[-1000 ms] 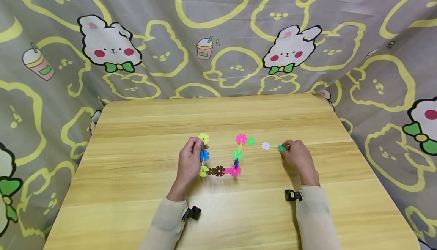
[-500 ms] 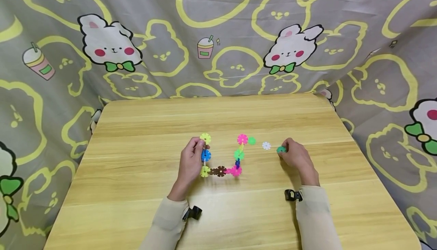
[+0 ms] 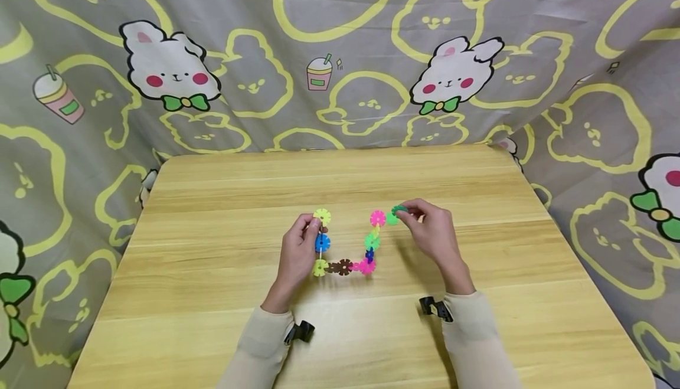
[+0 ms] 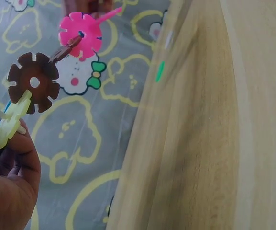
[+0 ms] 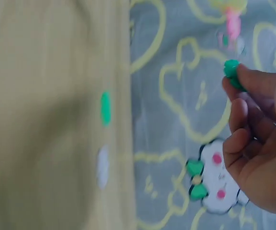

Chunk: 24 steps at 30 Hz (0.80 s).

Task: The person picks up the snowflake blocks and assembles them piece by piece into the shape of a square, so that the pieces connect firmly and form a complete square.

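Observation:
My left hand pinches one end of a U-shaped chain of interlocking snowflake discs, near a yellow disc. The chain runs down past a blue disc, across a brown disc, then up past a light green disc to a pink disc at its other end. My right hand pinches a dark green snowflake disc between thumb and index finger, just right of that pink end and apart from it. In the right wrist view its other fingers are curled.
On the wooden table lie a loose bright green disc and a white disc, the latter hidden by my right hand in the head view. A patterned grey curtain surrounds the table's back and sides.
My right hand has lifted the dark green disc and carried it left, towards the chain's pink end, passing over the white disc. My left hand and the chain have barely moved.

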Motion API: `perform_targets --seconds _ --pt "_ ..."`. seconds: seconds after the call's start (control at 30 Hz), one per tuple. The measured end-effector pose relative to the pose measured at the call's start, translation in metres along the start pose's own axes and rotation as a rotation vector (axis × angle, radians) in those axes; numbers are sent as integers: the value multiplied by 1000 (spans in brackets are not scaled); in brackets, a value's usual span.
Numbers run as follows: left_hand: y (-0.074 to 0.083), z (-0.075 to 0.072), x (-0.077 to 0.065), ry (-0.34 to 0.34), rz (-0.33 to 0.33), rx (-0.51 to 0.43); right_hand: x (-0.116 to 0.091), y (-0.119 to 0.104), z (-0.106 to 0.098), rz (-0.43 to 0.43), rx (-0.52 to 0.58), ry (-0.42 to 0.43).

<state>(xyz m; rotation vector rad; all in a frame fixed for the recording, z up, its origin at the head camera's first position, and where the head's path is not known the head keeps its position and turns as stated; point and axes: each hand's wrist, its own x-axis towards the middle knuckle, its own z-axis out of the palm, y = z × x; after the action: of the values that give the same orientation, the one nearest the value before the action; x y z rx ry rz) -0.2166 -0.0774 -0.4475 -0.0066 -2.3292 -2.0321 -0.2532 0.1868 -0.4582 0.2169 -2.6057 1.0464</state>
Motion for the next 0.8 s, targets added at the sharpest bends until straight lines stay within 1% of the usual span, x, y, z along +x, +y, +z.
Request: perform_targets --seconds 0.1,0.17,0.27,0.33,0.53,0.8 --pt "-2 0 0 0 -3 -11 3 -17 7 -92 80 32" --pt "-2 0 0 3 -7 -11 4 -25 11 -130 132 34" --pt "-2 0 0 6 -11 -7 4 -36 18 -168 190 11" --pt "-1 0 0 2 -15 -6 3 -41 23 -185 209 -10" --pt "2 0 -1 -7 -13 -2 1 -54 34 -255 216 -55" --pt "4 -1 -2 -33 -6 -3 1 -62 45 -355 170 -38"
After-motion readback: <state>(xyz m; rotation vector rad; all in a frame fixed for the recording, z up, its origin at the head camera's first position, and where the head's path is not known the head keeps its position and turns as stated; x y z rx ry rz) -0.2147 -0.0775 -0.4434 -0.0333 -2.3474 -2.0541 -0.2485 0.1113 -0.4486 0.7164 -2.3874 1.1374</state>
